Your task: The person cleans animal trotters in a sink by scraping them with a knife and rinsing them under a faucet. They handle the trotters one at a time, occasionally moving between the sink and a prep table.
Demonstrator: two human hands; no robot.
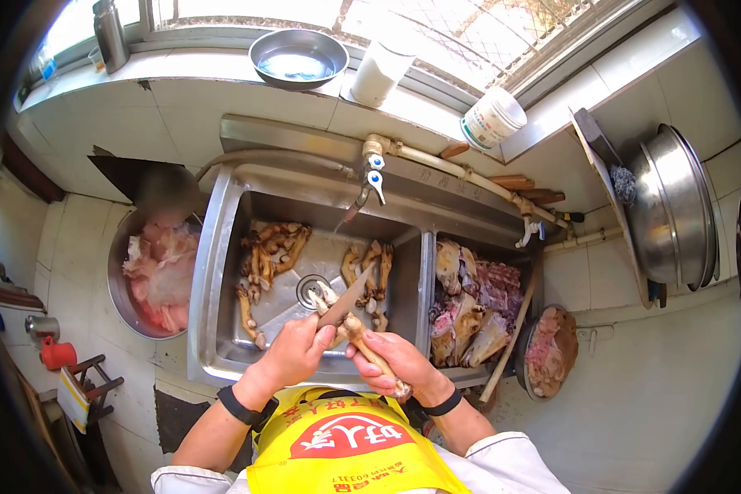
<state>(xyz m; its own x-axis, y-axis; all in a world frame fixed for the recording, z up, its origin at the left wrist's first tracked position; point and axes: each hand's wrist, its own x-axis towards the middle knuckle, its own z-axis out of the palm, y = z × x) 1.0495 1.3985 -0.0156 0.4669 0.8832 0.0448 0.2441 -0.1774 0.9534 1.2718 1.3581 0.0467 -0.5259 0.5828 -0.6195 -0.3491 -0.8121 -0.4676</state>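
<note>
My left hand (pixel 295 350) is closed around the handle of a knife (pixel 345 299), its blade slanting up and to the right. The blade lies against an animal trotter (pixel 366 347), near its hoof end. My right hand (pixel 403 362) wraps round the lower part of that trotter. Both hands are over the front edge of a steel sink (pixel 321 247). In this basin, more trotters lie in a pile (pixel 276 251) at the left and a smaller group (pixel 369 272) at the right. A tap (pixel 362 198) hangs over the basin.
The right basin holds animal heads and bony meat (pixel 477 300), with a wooden stick (pixel 514 329) across its edge. A metal bowl of pale meat (pixel 160 272) stands left; another bowl of meat (pixel 552 354) stands right. A pan (pixel 298 59) and tubs (pixel 494 118) sit on the sill.
</note>
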